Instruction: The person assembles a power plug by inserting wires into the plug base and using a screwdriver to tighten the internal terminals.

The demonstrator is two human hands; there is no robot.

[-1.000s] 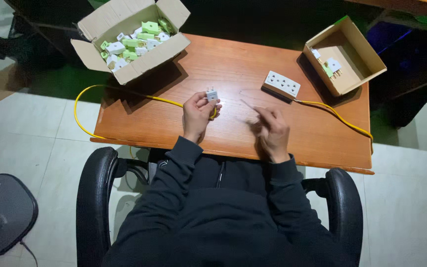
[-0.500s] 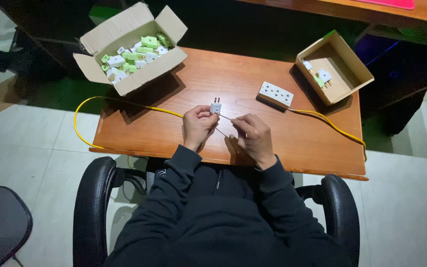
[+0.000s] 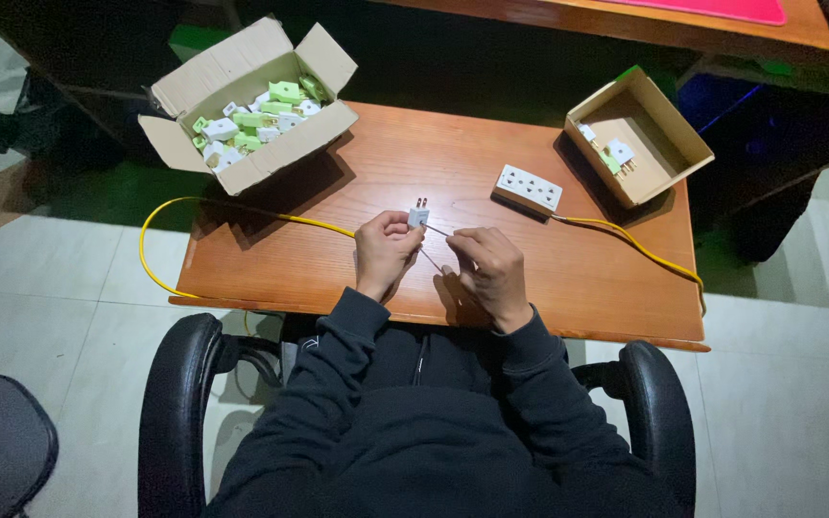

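Whereas a second ago both hands lay flat on the desk (image 3: 271, 264), they've now lifted together: the left hand (image 3: 386, 251) pinches a small white plug (image 3: 418, 217), prongs up, while the right hand (image 3: 487, 271) grips a thin tool against it, so work on the plug has begun.

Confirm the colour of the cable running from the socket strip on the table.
Yellow. The cable leaves the white socket strip; head view shows it clearly.
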